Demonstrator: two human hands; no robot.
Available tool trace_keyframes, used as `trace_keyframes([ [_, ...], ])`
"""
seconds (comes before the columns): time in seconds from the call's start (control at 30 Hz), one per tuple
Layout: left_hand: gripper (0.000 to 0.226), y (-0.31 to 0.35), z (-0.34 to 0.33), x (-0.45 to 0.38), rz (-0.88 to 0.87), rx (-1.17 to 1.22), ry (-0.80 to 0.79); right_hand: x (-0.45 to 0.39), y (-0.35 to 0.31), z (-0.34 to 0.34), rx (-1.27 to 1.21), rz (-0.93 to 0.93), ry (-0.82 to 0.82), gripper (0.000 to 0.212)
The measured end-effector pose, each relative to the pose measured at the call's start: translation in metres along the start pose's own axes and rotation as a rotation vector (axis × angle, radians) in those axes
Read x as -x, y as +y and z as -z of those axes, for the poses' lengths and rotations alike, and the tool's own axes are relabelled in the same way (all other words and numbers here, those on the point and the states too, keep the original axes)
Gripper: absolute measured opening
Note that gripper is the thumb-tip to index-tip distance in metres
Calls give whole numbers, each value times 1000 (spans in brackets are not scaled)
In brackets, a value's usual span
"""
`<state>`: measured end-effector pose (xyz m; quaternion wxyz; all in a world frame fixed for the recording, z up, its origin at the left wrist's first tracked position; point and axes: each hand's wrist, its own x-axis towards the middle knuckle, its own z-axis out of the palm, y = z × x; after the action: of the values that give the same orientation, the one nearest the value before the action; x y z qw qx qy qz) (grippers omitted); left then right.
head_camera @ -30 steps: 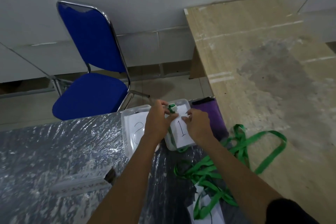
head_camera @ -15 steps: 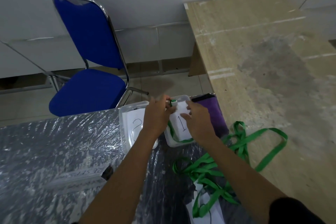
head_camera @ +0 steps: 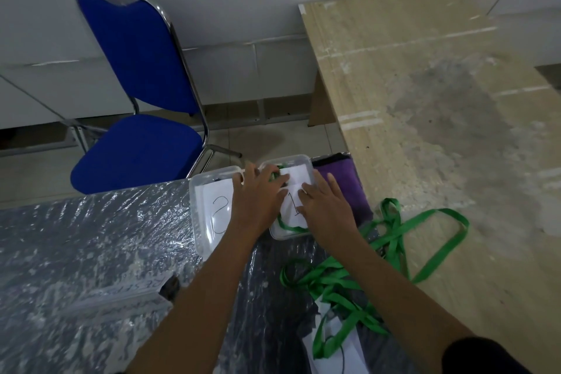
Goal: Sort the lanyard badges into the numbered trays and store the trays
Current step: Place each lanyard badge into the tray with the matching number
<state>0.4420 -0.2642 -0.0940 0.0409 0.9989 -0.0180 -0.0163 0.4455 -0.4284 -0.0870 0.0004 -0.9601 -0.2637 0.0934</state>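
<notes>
Both hands work in the clear plastic tray marked 1 (head_camera: 308, 161): left hand (head_camera: 258, 200) pinches the green lanyard's clip end (head_camera: 277, 174), right hand (head_camera: 326, 206) presses flat on the white badge card (head_camera: 293, 179). Light, floppy strap likely springs out; hold the clip

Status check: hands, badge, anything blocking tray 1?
Left hand grips green lanyard in tray 1. Right hand flat, pressing badge card down. Loose lanyards beside tray, nothing blocking.
</notes>
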Motion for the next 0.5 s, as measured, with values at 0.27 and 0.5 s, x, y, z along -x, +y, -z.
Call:
trace_keyframes([
  [0.27,49,13,17,20,100,121,-76,25,4,22,-150,-43,26,46],
  [0.5,24,48,39,101,237,297,37,99,3,36,-558,-203,300,20],
])
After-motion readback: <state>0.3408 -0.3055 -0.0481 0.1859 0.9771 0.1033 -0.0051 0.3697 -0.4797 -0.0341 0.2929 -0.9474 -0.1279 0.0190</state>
